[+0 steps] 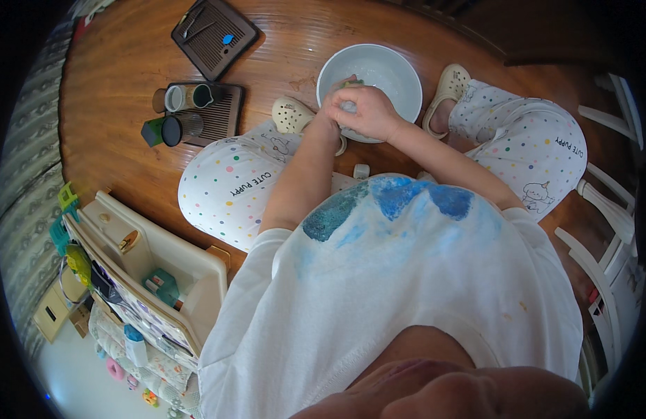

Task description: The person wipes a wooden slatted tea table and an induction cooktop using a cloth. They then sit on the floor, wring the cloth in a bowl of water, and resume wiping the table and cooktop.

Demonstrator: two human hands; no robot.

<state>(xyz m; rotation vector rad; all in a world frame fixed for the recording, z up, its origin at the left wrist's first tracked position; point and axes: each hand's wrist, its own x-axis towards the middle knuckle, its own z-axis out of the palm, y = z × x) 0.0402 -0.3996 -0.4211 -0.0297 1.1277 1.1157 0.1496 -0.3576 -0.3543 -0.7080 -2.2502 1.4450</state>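
Observation:
A round white basin (401, 99) stands on the wooden floor between my feet. Over its near left side, my left hand (325, 121) reaches in from the left, partly covered by the other hand. My right hand (371, 110) lies across it, thumb and forefinger curled into a ring. A small green item (356, 82) shows at the fingers of my left hand, too hidden to name. Something pale shows through the ring of my right hand; whether it is held or is the basin behind, I cannot tell.
Slatted dark trays (213, 44) lie ahead on the left. A glass pitcher (201, 96) and a dark-lidded jar (173, 130) stand by the nearer one. A cream plastic tub (160, 246) is at my left, white chairs (608, 209) at my right. A small white object (361, 171) sits before me.

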